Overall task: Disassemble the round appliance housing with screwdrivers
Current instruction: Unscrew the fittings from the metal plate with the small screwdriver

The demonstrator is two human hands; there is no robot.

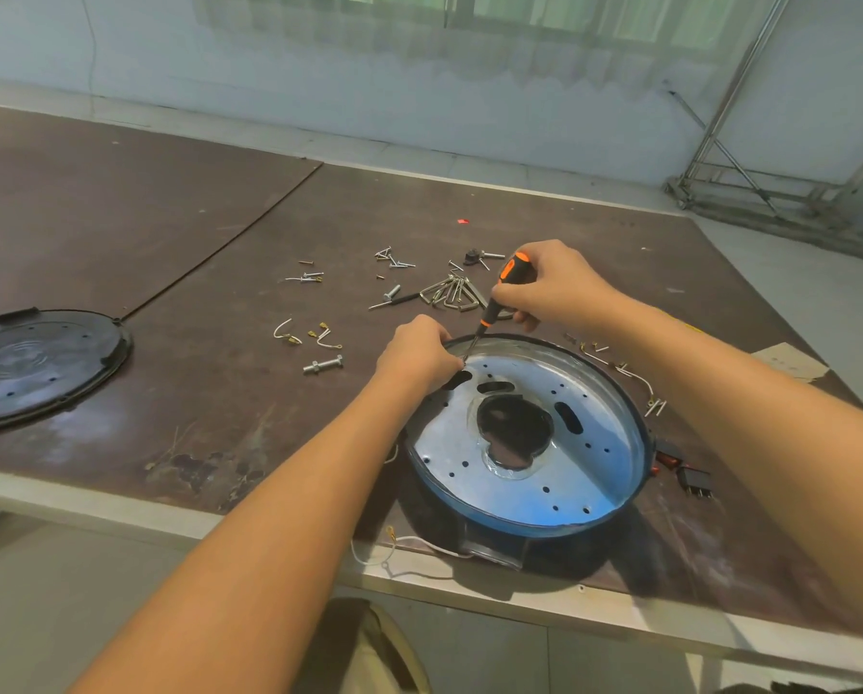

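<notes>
Orange-and-black screwdriver (492,313) is being gripped by the right hand (554,288), tip inside round blue-rimmed metal housing (594,473). Far rim is being clutched by left hand (416,353).

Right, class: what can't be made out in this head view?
- Screwdriver tip and any screw under it: head view, hidden by the left hand at the housing rim.
- Black cover: head view, cut by the left edge.
- Loose screws: head view, too small to tell types.
</notes>
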